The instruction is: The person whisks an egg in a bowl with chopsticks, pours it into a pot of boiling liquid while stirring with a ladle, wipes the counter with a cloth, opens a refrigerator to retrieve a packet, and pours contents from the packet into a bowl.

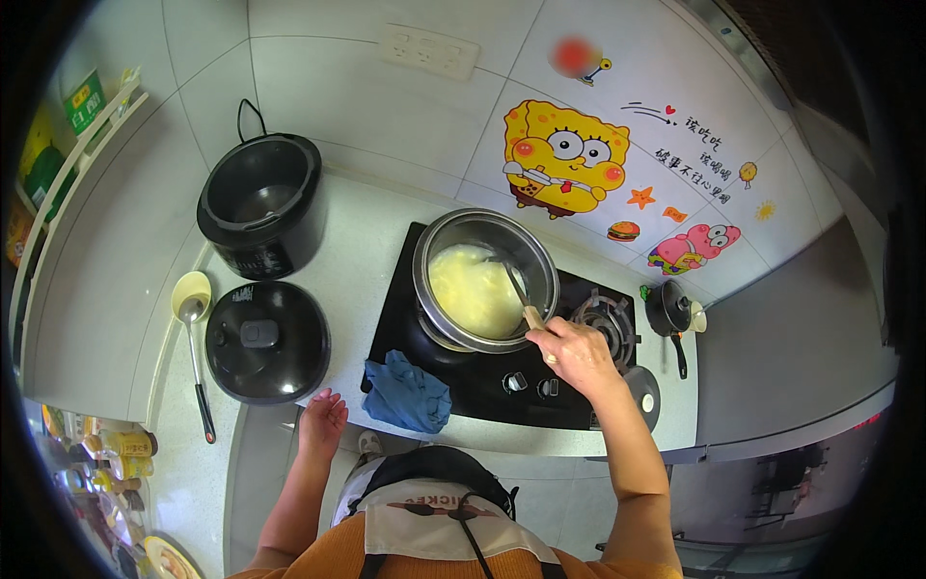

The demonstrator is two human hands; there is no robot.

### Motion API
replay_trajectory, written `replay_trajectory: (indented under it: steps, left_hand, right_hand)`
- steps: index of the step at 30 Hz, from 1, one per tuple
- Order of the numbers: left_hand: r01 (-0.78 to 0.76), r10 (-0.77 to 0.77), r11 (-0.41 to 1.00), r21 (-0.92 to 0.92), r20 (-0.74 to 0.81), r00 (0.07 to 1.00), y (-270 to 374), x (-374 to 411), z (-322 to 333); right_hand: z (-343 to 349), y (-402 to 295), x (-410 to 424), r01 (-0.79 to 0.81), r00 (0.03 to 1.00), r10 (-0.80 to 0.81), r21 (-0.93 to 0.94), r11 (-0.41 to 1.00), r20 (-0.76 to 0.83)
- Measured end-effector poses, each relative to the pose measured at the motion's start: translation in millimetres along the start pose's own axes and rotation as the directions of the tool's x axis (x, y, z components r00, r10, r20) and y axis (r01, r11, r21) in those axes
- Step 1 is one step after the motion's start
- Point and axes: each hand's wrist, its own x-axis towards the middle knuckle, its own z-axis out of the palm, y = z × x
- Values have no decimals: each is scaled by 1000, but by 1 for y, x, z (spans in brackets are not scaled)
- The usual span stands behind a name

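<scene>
My right hand [576, 354] grips the light handle of a utensil [516, 284], whose far end dips into a steel pot [548, 253]. The utensil's submerged end cannot be made out. Pale yellow liquid with curd-like patches [474, 293] lies in the pot, which stands on the left burner of a black gas hob [477, 394]. Near the counter's front edge, my left hand [324, 420] is empty, fingers apart and slightly curled. It is close to a round black cooker lid [268, 362]. A crumpled blue cloth [407, 394] lies at the hob's front left corner.
An open black electric cooker [260, 206] stands back left. Left of the lid, a long-handled ladle [197, 362] rests in a cream bowl [191, 284]. Seasoning containers [126, 444] crowd the left counter. A small black saucepan [665, 307] and a round dark lid [642, 398] are right of the hob.
</scene>
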Motion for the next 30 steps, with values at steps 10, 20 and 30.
replay_trajectory:
  steps: [10,20,30]
  left_hand:
    - [64,-64,998,-5,-17,998,-25,-11,-1]
    - [21,-22,1000,-19,-97,995,-21,-26,-9]
    - [31,-38,997,-75,-101,994,-22,-34,-19]
  right_hand:
    - [-65,-12,2,-86,992,56,271,959,114]
    - [-55,-18,16,-182,981,179,621,762,68]
    - [23,-11,10,-103,977,158,334,937,-141]
